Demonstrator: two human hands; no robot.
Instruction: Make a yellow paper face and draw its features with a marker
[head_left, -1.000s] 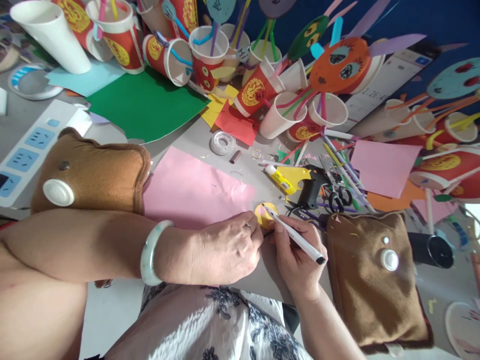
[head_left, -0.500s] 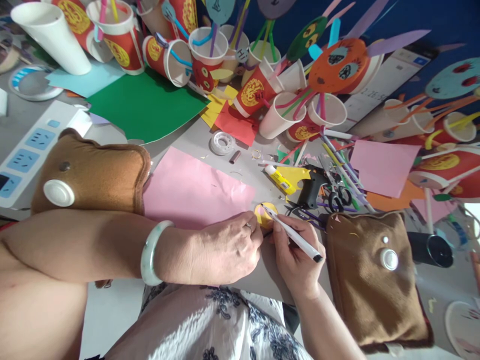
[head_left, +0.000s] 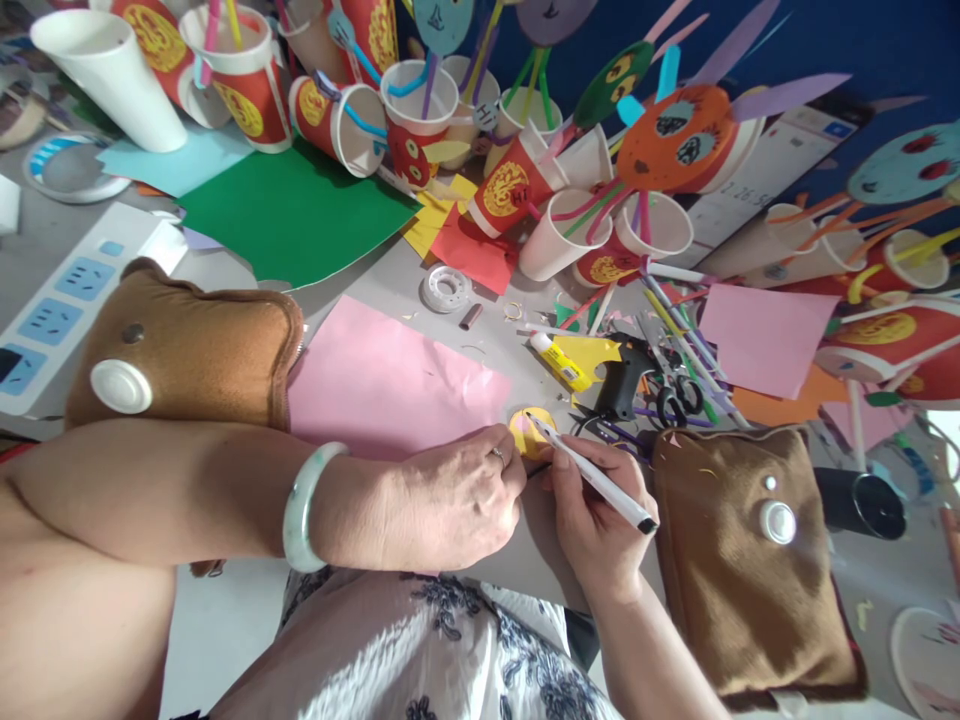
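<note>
My right hand [head_left: 609,525] holds a slim white marker pen [head_left: 600,477] with a black end. Its tip points up and left, over a small yellow paper disc [head_left: 523,441] that has a pink patch on it. Whether the tip touches the paper, I cannot tell. My left hand [head_left: 442,505] is closed, its curled fingers at the disc's lower left edge, gripping it; the fingertips are mostly hidden. A dark sliver of something shows below the disc, between the hands. A sheet of pink paper [head_left: 390,375] lies beyond my left hand.
Two brown pouches [head_left: 202,345] [head_left: 750,580] flank my arms. Ahead lie a glue stick [head_left: 561,362], a black glue gun [head_left: 624,380], scissors [head_left: 679,395] and a tape roll [head_left: 446,289]. Paper cups [head_left: 566,235] with straws and paper faces line the back. A power strip [head_left: 71,305] sits left.
The pen and my right hand have shifted slightly right and down, with the tip moving a little across the disc. My left hand stays almost still.
</note>
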